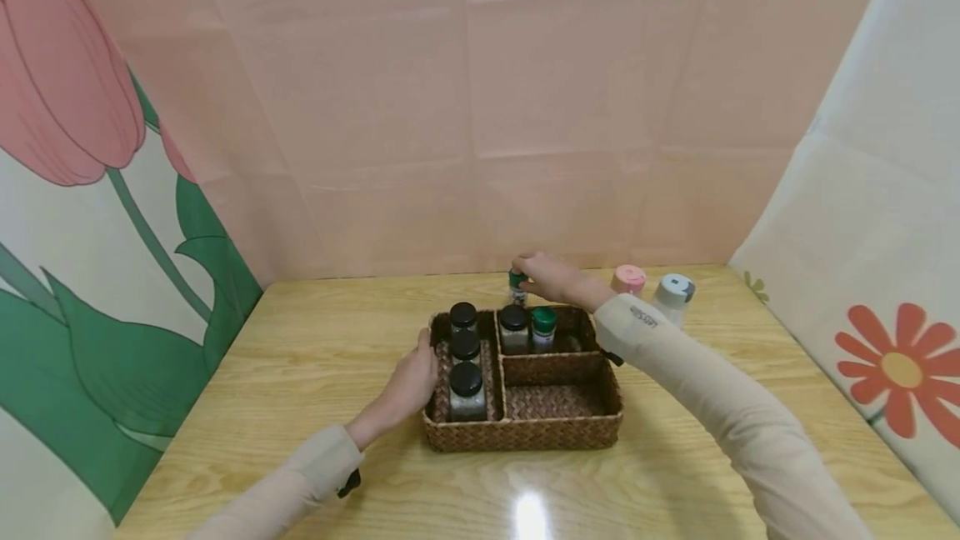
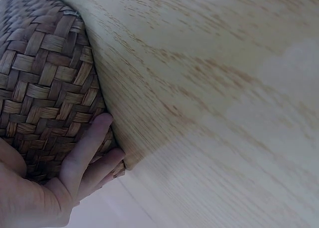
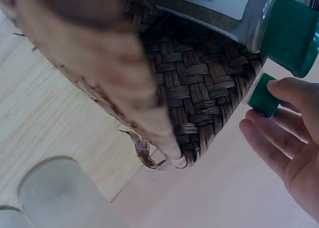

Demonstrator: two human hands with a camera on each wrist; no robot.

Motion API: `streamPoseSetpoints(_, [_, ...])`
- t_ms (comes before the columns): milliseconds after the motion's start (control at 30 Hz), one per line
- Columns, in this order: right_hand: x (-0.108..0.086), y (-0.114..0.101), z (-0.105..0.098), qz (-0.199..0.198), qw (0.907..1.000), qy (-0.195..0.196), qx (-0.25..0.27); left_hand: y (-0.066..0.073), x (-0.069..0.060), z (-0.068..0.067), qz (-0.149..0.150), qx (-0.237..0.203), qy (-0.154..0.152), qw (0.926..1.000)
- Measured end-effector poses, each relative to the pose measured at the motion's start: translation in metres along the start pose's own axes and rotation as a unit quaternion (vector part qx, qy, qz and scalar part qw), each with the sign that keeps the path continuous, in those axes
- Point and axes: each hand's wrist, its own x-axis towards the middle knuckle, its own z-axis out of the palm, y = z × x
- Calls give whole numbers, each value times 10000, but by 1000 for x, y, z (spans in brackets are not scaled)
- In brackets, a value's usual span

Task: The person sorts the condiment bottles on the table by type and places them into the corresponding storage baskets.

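Note:
My right hand [image 1: 553, 273] pinches a small spice jar [image 1: 517, 293] by its green cap [image 3: 264, 96], just behind the woven basket [image 1: 525, 433]. Along the basket's left outer wall lies my left hand [image 1: 408, 377], its fingers [image 2: 85, 150] fairly straight against the weave. In the basket's left compartment stand several black-capped jars [image 1: 468, 398] in a row. The back right compartment holds a black-capped jar [image 1: 514, 332] and a green-capped jar [image 1: 543, 330], side by side. The front right compartment shows only its woven floor [image 1: 555, 402].
A pink-capped container [image 1: 628, 278] and a container with a pale blue lid [image 1: 675, 297] stand behind the basket to the right, partly hidden by my right sleeve. Fabric walls enclose the wooden table [image 1: 337, 332] at the back and both sides.

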Motion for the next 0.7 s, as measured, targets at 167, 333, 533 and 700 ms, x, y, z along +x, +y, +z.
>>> streamPoseSetpoints(167, [0,4,2,45,9999,90,93,1,1,-1,33,-13,10,10000])
streamPoseSetpoints(333, [-2,8,5,-16,9993,278,241,1,1,-1,63,-26,33,10000])
streamPoseSetpoints(533, [-6,13,8,-124,9980,520,327,0,1,1,92,11,28,10000])
streamPoseSetpoints(700, [-7,15,8,-103,9972,587,459,-1,1,1,96,-8,15,10000])
